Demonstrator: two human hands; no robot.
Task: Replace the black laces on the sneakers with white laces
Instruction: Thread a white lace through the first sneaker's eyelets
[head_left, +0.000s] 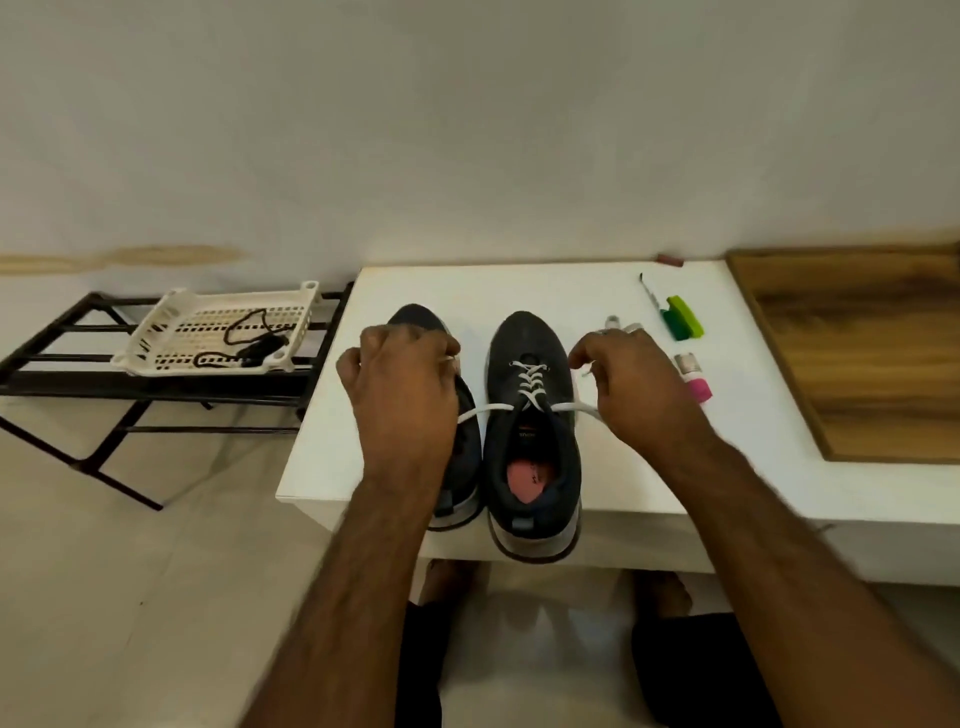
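From the head view, two dark knit sneakers sat side by side on the white table (613, 467). The right-hand dark sneaker (532, 431) carried a flat white lace (527, 382) crossed through its eyelets. The left hand (402, 384) and right hand (631, 382) each had fingers curled round one lace end, drawn out sideways, likely to even and tighten it. The left-hand dark sneaker (465, 441) lay mostly hidden behind the left hand. The removed black laces (249, 340) lay in a white perforated plastic basket (156, 332), set aside on the black metal rack (78, 358).

A home room: tiled floor (156, 571), metal shoe rack (104, 384), low white table (519, 291).
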